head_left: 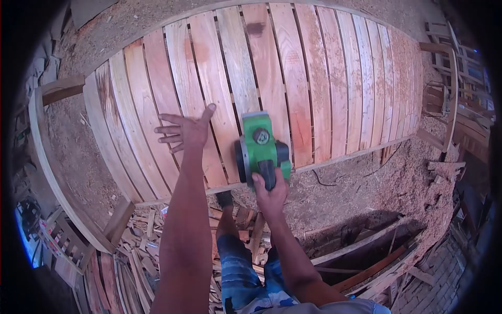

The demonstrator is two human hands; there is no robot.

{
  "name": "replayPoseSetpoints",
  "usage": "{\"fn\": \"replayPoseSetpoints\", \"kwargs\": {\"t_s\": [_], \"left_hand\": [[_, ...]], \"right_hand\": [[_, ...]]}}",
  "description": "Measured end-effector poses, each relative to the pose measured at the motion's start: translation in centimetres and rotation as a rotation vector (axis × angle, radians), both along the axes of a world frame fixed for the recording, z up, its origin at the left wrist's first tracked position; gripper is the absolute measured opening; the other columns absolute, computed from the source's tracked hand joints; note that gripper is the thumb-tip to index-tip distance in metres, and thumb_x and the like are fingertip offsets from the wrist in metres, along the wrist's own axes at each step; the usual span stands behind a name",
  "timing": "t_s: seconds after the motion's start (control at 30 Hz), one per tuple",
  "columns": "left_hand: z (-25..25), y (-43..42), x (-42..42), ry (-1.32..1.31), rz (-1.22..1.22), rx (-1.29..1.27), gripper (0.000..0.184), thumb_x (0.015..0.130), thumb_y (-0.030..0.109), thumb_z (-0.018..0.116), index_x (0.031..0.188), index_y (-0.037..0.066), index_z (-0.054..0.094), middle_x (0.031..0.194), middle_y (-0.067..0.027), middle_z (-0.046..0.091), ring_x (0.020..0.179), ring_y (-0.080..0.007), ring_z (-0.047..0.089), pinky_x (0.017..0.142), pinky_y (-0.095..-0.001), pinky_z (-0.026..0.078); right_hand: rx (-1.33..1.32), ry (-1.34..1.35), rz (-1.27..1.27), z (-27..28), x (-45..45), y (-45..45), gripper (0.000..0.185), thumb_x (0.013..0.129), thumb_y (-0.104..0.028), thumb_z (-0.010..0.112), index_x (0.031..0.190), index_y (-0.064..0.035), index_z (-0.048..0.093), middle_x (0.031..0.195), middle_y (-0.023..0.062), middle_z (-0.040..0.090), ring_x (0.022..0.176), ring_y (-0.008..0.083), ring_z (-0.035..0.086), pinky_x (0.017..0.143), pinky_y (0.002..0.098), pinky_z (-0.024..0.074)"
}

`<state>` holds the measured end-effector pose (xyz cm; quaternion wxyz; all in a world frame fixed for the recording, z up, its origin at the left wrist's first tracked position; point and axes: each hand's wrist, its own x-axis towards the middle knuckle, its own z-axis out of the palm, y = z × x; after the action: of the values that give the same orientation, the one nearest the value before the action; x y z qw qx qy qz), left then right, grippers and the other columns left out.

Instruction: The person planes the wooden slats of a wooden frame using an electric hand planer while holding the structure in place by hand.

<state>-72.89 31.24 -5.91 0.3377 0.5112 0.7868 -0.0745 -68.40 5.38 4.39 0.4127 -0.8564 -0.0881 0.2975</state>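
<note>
A green electric planer [257, 149] with a black handle and a round front knob rests on the slatted wooden panel [265, 68], close to its near edge. My right hand [272, 196] is wrapped round the planer's rear handle. To the left, my left hand [184, 132] has its fingers spread over the slats and holds nothing; whether its palm presses on the wood I cannot tell. Pale and reddish slats run away from me with narrow gaps between them. One slat bears a dark patch [255, 29] near the far edge.
Wood shavings [418, 180] cover the ground and dust the panel's right half. Curved wooden end frames [49, 152] stand at both ends. Scrap strips [138, 272] lie below left around my feet. A black cord [324, 180] is on the ground beyond the planer.
</note>
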Motion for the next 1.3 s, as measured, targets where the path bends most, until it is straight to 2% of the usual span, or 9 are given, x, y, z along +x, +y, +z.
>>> {"fn": "replayPoseSetpoints", "kwargs": {"t_s": [0.27, 0.47, 0.77, 0.9, 1.0, 1.03, 1.13, 1.23, 1.3], "left_hand": [[0.9, 0.3, 0.3, -0.022, 0.032, -0.033, 0.177, 0.065, 0.077, 0.094, 0.169, 0.01, -0.033, 0.17, -0.0394, -0.036, 0.155, -0.0625, -0.035, 0.118, -0.0862, -0.01], [0.8, 0.5, 0.8, 0.019, 0.058, -0.067, 0.177, 0.066, 0.076, 0.095, 0.168, 0.009, -0.034, 0.17, -0.0396, -0.036, 0.155, -0.0625, -0.036, 0.118, -0.0851, -0.011], [1.7, 0.6, 0.7, -0.032, 0.055, -0.081, 0.173, 0.071, 0.073, 0.094, 0.168, 0.009, -0.034, 0.17, -0.0402, -0.035, 0.156, -0.0612, -0.036, 0.119, -0.0842, -0.012], [0.6, 0.3, 0.6, 0.041, 0.032, -0.05, 0.177, 0.064, 0.079, 0.094, 0.17, 0.01, -0.03, 0.172, -0.0399, -0.031, 0.158, -0.0619, -0.031, 0.12, -0.0854, -0.007], [1.0, 0.4, 0.7, 0.052, 0.005, -0.051, 0.176, 0.067, 0.078, 0.094, 0.169, 0.008, -0.032, 0.171, -0.0412, -0.032, 0.156, -0.0633, -0.032, 0.12, -0.0866, -0.005], [0.6, 0.6, 0.6, 0.044, 0.001, -0.027, 0.176, 0.066, 0.079, 0.093, 0.169, 0.007, -0.031, 0.171, -0.0416, -0.032, 0.156, -0.0635, -0.031, 0.12, -0.0868, -0.006], [0.5, 0.0, 0.4, 0.017, -0.012, -0.005, 0.177, 0.065, 0.081, 0.092, 0.169, 0.006, -0.03, 0.17, -0.0427, -0.032, 0.156, -0.0641, -0.031, 0.119, -0.0874, -0.007], [1.0, -0.2, 0.2, -0.016, -0.018, -0.008, 0.178, 0.065, 0.085, 0.09, 0.168, 0.005, -0.031, 0.169, -0.0438, -0.032, 0.156, -0.0646, -0.032, 0.118, -0.0882, -0.009], [1.0, 0.0, 0.1, -0.022, -0.03, -0.012, 0.178, 0.065, 0.087, 0.088, 0.168, 0.004, -0.031, 0.168, -0.0444, -0.033, 0.155, -0.0649, -0.032, 0.117, -0.0886, -0.01]], "right_hand": [[0.081, -0.027, -0.012, 0.2, 6.7, 12.0, 0.043, 0.095, -0.034, 0.089, 0.095, 0.0013, 0.064, 0.073, 0.0158, 0.071, 0.065, 0.0238, 0.07, 0.064, 0.0423, 0.0554], [0.079, -0.033, 0.052, 1.6, 11.4, 20.3, 0.045, 0.097, -0.036, 0.086, 0.098, 0.0049, 0.067, 0.074, 0.0192, 0.073, 0.067, 0.0265, 0.075, 0.064, 0.0425, 0.0562], [0.154, -0.297, 0.105, 0.0, 16.5, 29.6, 0.067, 0.096, -0.056, 0.08, 0.104, 0.01, 0.071, 0.08, 0.026, 0.076, 0.077, 0.0414, 0.078, 0.075, 0.0488, 0.0592], [0.231, -0.287, 0.133, -0.4, 18.6, 32.6, 0.073, 0.094, -0.06, 0.079, 0.104, 0.0117, 0.072, 0.089, 0.0304, 0.077, 0.088, 0.0446, 0.078, 0.084, 0.0517, 0.0591], [0.093, -0.433, 0.175, -3.3, 21.4, 35.4, 0.08, 0.091, -0.069, 0.076, 0.102, 0.0103, 0.077, 0.097, 0.032, 0.078, 0.095, 0.0466, 0.077, 0.089, 0.0536, 0.0582], [0.024, -0.484, 0.203, -4.1, 22.0, 35.7, 0.08, 0.091, -0.069, 0.076, 0.102, 0.0104, 0.077, 0.097, 0.0318, 0.078, 0.095, 0.0461, 0.077, 0.089, 0.0532, 0.0587], [0.07, -0.249, 0.237, -1.1, 20.2, 32.6, 0.067, 0.098, -0.06, 0.073, 0.117, 0.0043, 0.078, 0.111, 0.0358, 0.076, 0.112, 0.05, 0.075, 0.098, 0.0539, 0.0579], [0.165, -0.297, 0.142, -2.7, 14.9, 23.4, 0.078, 0.091, -0.066, 0.078, 0.108, 0.0094, 0.077, 0.102, 0.0305, 0.079, 0.099, 0.046, 0.078, 0.09, 0.0519, 0.0594], [0.185, -0.204, 0.097, 0.5, 9.4, 15.0, 0.066, 0.095, -0.053, 0.082, 0.121, 0.0065, 0.072, 0.106, 0.0267, 0.077, 0.098, 0.0403, 0.077, 0.089, 0.0468, 0.0585]]}}
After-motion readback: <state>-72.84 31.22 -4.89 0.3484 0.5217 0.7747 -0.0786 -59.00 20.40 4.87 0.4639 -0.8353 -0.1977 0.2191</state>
